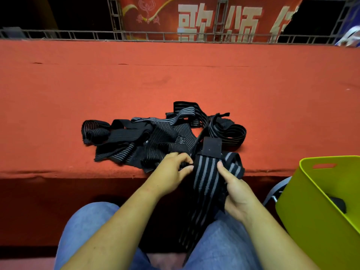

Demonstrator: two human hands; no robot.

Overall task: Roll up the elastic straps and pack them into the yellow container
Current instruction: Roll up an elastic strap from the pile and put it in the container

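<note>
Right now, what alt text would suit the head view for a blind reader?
A left hand and right hand hold a striped strap above the lap. More straps lie tangled on a red ledge ahead; a yellow container stands to the right.

The elastic straps are seen to be woven black cloth, ribbed with grey stripes, matt. The table is covered in rough, felt-like red cloth. The yellow container is made of smooth plastic with a slight sheen. Blue denim is worn on the legs.
</note>
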